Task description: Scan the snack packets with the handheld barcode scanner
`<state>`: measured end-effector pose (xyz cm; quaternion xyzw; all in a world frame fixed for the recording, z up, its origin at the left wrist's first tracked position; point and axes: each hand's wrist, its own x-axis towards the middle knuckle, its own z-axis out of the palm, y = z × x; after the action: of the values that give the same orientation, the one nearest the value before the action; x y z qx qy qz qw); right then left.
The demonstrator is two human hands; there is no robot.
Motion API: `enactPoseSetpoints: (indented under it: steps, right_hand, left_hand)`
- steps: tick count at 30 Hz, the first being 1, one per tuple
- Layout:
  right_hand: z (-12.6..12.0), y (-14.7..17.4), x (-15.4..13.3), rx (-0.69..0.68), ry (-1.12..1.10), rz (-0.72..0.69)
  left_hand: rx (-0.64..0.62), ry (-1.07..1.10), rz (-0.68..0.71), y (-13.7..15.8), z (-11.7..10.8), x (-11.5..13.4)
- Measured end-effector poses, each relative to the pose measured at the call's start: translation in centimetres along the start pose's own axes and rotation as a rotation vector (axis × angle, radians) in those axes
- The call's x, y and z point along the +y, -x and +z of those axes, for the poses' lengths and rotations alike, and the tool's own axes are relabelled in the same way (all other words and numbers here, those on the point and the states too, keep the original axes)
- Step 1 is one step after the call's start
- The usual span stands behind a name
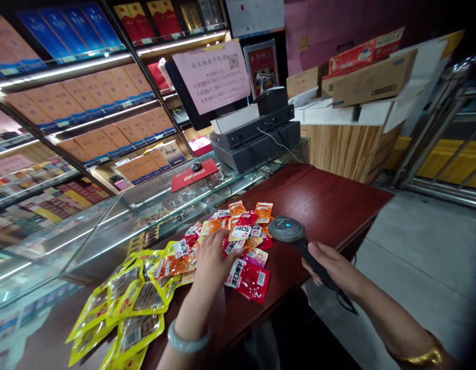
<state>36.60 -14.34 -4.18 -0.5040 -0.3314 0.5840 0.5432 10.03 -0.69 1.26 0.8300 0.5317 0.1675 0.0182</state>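
Observation:
My right hand (332, 264) is wrapped round the handle of a dark grey barcode scanner (287, 229), whose head hangs over the table beside the snack packets. My left hand (213, 257) lies over the pile of small snack packets, thumb apart from the fingers; some fingertips are hidden. Close to that thumb are a red-and-white packet (243, 226) and, nearer the table's front edge, a larger red one (253, 281). Orange packets (263, 211) lie at the back of the pile. Left of my wrist, yellow-edged clear packets (141, 298) overlap in a heap.
The dark red tabletop (322, 198) adjoins a glass display counter (118, 226). Behind stand a cash drawer (256, 146) and a monitor (207, 87) with a pink sign. Cardboard boxes (370, 85) sit at the back right, and boxed goods fill the shelves on the left.

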Motion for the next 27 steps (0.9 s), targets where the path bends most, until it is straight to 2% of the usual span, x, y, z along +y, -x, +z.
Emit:
enactPoseSetpoints:
  steps: [4,7,9,12,17,22,27]
  right_hand:
    - [0.4,0.7,0.9,-0.031,0.027,-0.012]
    - [0.8,1.2,1.8,-0.079,0.047,-0.041]
    - [1.4,1.5,2.3,-0.112,0.053,-0.041]
    - [2.3,2.0,2.9,-0.124,0.074,-0.019]
    - [2.8,2.5,3.4,-0.09,0.064,-0.006]
    - [1.6,2.8,2.4,0.01,0.017,-0.033]
    - [0.3,3.0,1.3,0.055,0.006,-0.055]
  left_hand:
    - [0.036,0.025,-0.094,5.6,1.4,0.1]
    - [0.057,-0.008,-0.146,8.5,2.2,0.4]
    - [0.033,-0.043,-0.101,9.6,2.4,0.7]
    - [-0.065,-0.075,0.069,10.0,2.6,1.6]
    - [-0.214,-0.062,0.288,8.0,3.8,3.9]
    - [-0.183,-0.081,0.484,3.6,5.5,6.1]
    - [-0.165,-0.141,0.517,-2.3,7.9,8.1]
